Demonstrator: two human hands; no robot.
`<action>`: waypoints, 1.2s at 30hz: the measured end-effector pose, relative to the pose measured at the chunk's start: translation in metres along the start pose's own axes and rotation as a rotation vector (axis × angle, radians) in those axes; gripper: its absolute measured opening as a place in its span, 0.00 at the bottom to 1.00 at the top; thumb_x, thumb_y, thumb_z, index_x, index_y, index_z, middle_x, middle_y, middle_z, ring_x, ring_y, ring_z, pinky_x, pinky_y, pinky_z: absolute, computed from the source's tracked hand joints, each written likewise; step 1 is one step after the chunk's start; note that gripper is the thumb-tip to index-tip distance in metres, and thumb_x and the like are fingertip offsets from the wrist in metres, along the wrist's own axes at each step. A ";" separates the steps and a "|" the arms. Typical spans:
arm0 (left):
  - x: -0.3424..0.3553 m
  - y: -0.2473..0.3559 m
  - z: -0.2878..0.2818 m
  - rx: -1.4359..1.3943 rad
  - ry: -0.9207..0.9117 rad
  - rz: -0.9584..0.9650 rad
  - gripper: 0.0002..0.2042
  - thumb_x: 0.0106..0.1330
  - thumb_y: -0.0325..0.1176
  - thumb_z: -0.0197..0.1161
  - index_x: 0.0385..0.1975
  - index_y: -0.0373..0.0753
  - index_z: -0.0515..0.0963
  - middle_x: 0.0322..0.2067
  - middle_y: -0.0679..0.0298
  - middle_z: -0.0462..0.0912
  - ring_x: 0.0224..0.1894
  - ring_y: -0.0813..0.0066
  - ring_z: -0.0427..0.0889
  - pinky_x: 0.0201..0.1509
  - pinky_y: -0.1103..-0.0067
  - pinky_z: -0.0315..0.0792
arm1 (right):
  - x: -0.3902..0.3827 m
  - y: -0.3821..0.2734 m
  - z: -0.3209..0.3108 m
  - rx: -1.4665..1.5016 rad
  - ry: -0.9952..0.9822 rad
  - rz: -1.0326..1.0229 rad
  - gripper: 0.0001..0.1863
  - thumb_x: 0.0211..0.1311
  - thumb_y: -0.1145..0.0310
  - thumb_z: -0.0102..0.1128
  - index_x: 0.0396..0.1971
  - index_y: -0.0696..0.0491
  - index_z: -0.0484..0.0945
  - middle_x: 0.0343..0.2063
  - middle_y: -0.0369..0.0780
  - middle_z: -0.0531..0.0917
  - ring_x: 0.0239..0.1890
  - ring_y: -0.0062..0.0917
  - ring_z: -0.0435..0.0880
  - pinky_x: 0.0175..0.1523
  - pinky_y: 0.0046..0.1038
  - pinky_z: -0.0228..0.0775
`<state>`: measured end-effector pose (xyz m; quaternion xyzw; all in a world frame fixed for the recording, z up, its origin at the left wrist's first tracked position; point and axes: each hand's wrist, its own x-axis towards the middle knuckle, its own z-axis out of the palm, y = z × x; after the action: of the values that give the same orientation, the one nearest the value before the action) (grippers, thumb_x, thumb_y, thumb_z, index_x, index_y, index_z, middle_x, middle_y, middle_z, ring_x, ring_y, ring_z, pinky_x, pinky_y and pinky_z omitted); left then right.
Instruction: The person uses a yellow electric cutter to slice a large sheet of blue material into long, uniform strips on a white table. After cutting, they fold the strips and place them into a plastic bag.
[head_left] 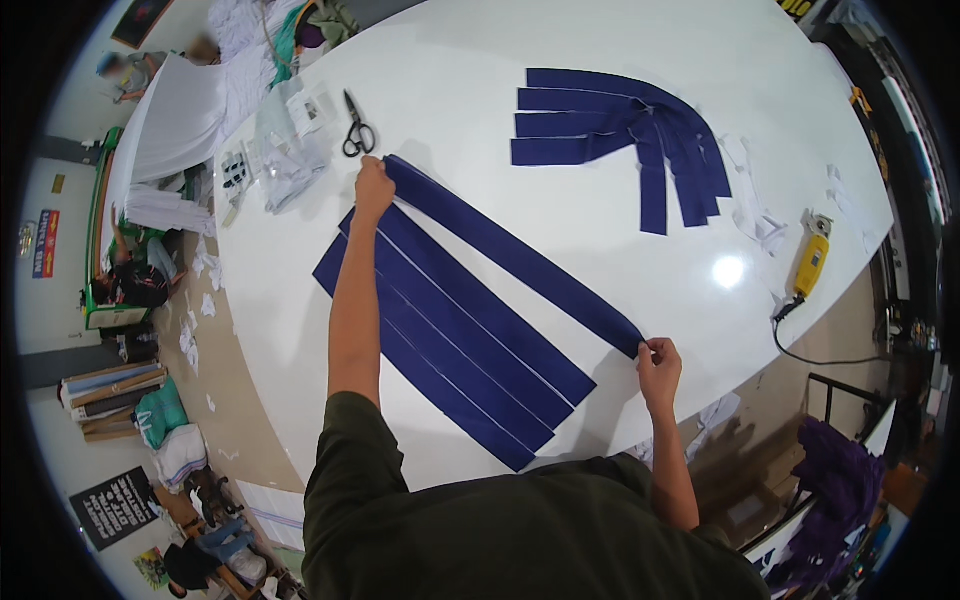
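The left hand (375,190) and right hand (659,374) each pinch an end of one strip (512,252) across the table (440,80), with a bunch (640,116) already gathered beyond it and the nearer strips (458,330) lying flat, ungathered.

The white tabletop (450,90) is shining, smooth and glossy — throwing back a bright glare. The navy strip (515,252) and navy panels (460,325) are looking like matt cloth. The yellow cutter (812,262) is showing a plastic-like body — its head (820,225) is gleaming like metal. The clear bag (290,165) is wrinkling like thin plastic.
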<state>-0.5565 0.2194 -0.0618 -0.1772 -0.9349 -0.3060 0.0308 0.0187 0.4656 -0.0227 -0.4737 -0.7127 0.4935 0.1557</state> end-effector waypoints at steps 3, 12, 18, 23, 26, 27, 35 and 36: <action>-0.023 0.001 -0.004 -0.042 0.094 0.095 0.05 0.71 0.28 0.56 0.41 0.34 0.70 0.33 0.44 0.83 0.38 0.44 0.84 0.41 0.63 0.75 | 0.021 0.015 -0.027 0.214 0.015 0.128 0.07 0.65 0.73 0.64 0.35 0.60 0.78 0.20 0.34 0.78 0.21 0.14 0.75 0.26 0.20 0.65; -0.205 0.078 -0.049 -0.362 0.094 -0.242 0.12 0.75 0.32 0.59 0.47 0.28 0.77 0.40 0.57 0.85 0.42 0.73 0.83 0.48 0.78 0.75 | 0.128 0.050 -0.167 0.048 -0.148 0.096 0.11 0.62 0.71 0.67 0.41 0.60 0.80 0.23 0.36 0.82 0.20 0.16 0.75 0.25 0.21 0.67; -0.397 0.152 -0.057 -0.245 0.261 -0.442 0.14 0.76 0.32 0.57 0.51 0.28 0.78 0.41 0.57 0.85 0.42 0.73 0.82 0.50 0.77 0.75 | 0.195 0.084 -0.204 -0.325 -0.268 -0.203 0.11 0.61 0.72 0.66 0.41 0.61 0.82 0.28 0.39 0.86 0.24 0.17 0.80 0.29 0.23 0.70; -0.576 0.186 -0.011 -0.107 0.353 -0.455 0.07 0.75 0.26 0.52 0.45 0.29 0.74 0.34 0.51 0.77 0.36 0.60 0.77 0.44 0.69 0.72 | 0.216 0.086 -0.220 -0.428 -0.527 -0.318 0.08 0.59 0.75 0.62 0.36 0.63 0.82 0.26 0.39 0.85 0.24 0.18 0.80 0.31 0.23 0.72; -0.591 0.218 0.019 0.066 0.262 -0.450 0.05 0.69 0.22 0.54 0.42 0.31 0.73 0.40 0.49 0.75 0.46 0.48 0.75 0.52 0.61 0.68 | 0.231 0.082 -0.219 -0.407 -0.572 -0.306 0.08 0.58 0.75 0.62 0.36 0.62 0.82 0.25 0.39 0.84 0.24 0.19 0.80 0.32 0.24 0.73; -0.579 0.222 0.026 0.184 0.214 -0.457 0.07 0.65 0.21 0.56 0.41 0.31 0.74 0.42 0.49 0.75 0.47 0.46 0.74 0.54 0.58 0.67 | 0.236 0.079 -0.217 -0.429 -0.556 -0.357 0.08 0.58 0.74 0.62 0.36 0.61 0.82 0.25 0.40 0.84 0.24 0.20 0.81 0.32 0.24 0.73; -0.354 0.287 0.143 -0.248 0.111 -0.017 0.04 0.61 0.21 0.57 0.34 0.33 0.73 0.37 0.45 0.78 0.42 0.40 0.77 0.44 0.53 0.68 | 0.293 0.032 -0.224 -0.488 -0.305 -0.544 0.09 0.57 0.72 0.58 0.33 0.61 0.81 0.24 0.44 0.85 0.23 0.28 0.83 0.33 0.31 0.76; -0.339 0.307 0.144 -0.403 0.093 -0.102 0.02 0.64 0.21 0.55 0.35 0.32 0.73 0.36 0.44 0.77 0.43 0.40 0.76 0.46 0.54 0.68 | 0.300 0.030 -0.230 -0.529 -0.274 -0.600 0.08 0.57 0.72 0.58 0.33 0.61 0.81 0.22 0.42 0.83 0.22 0.25 0.82 0.29 0.28 0.73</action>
<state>-0.1244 0.4276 -0.0626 -0.1178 -0.8600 -0.4959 0.0221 0.0420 0.8440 -0.0151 -0.1989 -0.9351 0.2850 0.0692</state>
